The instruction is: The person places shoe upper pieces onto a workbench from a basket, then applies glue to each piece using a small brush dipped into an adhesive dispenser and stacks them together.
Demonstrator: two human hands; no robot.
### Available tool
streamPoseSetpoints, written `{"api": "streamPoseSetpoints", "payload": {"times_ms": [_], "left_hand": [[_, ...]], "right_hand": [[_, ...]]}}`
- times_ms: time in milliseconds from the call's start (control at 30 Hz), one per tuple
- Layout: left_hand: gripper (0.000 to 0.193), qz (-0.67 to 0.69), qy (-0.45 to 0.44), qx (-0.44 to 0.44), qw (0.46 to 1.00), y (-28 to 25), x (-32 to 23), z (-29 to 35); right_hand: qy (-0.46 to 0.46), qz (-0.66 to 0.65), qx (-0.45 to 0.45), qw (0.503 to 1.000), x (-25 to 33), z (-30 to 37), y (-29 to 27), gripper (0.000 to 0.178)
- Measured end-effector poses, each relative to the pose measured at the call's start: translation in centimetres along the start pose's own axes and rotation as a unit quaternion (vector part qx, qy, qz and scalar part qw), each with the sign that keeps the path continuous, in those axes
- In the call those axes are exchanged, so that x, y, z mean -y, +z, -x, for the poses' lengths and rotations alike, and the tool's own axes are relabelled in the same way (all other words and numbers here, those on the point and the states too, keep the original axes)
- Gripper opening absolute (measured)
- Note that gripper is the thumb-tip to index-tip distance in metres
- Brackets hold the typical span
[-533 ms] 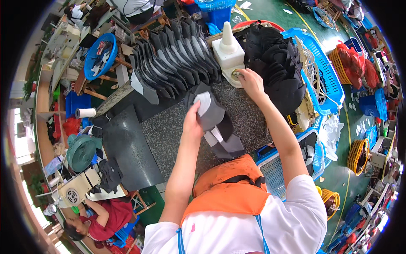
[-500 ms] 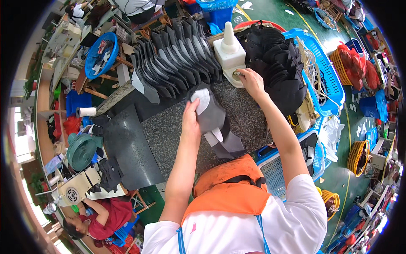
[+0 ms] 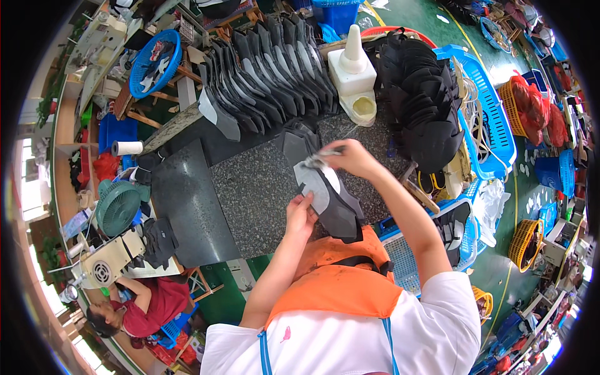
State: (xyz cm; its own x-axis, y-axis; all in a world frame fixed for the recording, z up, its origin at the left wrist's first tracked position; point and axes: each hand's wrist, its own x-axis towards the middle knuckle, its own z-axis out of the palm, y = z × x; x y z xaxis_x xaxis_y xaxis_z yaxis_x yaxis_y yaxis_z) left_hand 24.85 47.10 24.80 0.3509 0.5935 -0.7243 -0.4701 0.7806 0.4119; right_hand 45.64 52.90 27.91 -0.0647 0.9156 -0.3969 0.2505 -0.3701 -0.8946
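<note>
My left hand (image 3: 301,217) pinches the lower left edge of a dark grey cut fabric piece (image 3: 337,215) with a whitish patch on it. In my right hand (image 3: 354,159) is a small brush (image 3: 317,160), somewhat blurred, its tip at the patch's upper end. More dark pieces (image 3: 300,142) lie just beyond, on the speckled dark worktop (image 3: 250,187). Behind my right hand stands a white glue pot (image 3: 353,67) with a cone top and a low front cup of yellowish glue.
A long row of overlapping grey pieces (image 3: 265,75) lines the far side. Right of the pot is a black heap of pieces (image 3: 419,94), beside a blue basket (image 3: 500,137). Scissors (image 3: 431,181) lie at the right edge. A green fan (image 3: 119,206) and a co-worker (image 3: 147,306) are at left.
My right hand has come from the pot's cup back toward me, bringing the brush onto the patch. My left hand has moved slightly nearer and right, turning the held piece.
</note>
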Motion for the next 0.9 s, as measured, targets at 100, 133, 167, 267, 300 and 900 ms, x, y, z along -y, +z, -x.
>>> {"api": "streamPoseSetpoints", "payload": {"times_ms": [100,133,167,267,300,900], "left_hand": [[0.014,-0.067,0.032,-0.075,0.994,-0.4,0.3,-0.2],[0.014,-0.077,0.038,-0.052,0.995,-0.6,0.4,-0.3],[0.014,-0.090,0.038,-0.094,0.991,-0.8,0.6,-0.4],[0.015,-0.083,0.035,-0.019,0.996,-1.6,0.9,-1.1],[0.015,-0.076,0.036,-0.013,0.996,-1.9,1.0,-1.4],[0.021,-0.022,0.001,0.096,0.995,-3.4,0.2,-1.7]], "right_hand": [[-0.223,0.229,-0.169,0.932,0.8,-2.2,2.4,0.024],[-0.261,0.215,-0.174,0.925,0.5,-2.2,2.5,0.024],[-0.227,0.170,-0.119,0.952,0.0,-1.6,2.1,0.023],[0.055,-0.035,0.050,0.997,-2.8,3.2,-0.8,0.022],[-0.008,0.028,0.078,0.997,-3.7,4.5,-1.5,0.021],[-0.219,0.203,0.018,0.954,-0.3,1.4,3.2,0.016]]}}
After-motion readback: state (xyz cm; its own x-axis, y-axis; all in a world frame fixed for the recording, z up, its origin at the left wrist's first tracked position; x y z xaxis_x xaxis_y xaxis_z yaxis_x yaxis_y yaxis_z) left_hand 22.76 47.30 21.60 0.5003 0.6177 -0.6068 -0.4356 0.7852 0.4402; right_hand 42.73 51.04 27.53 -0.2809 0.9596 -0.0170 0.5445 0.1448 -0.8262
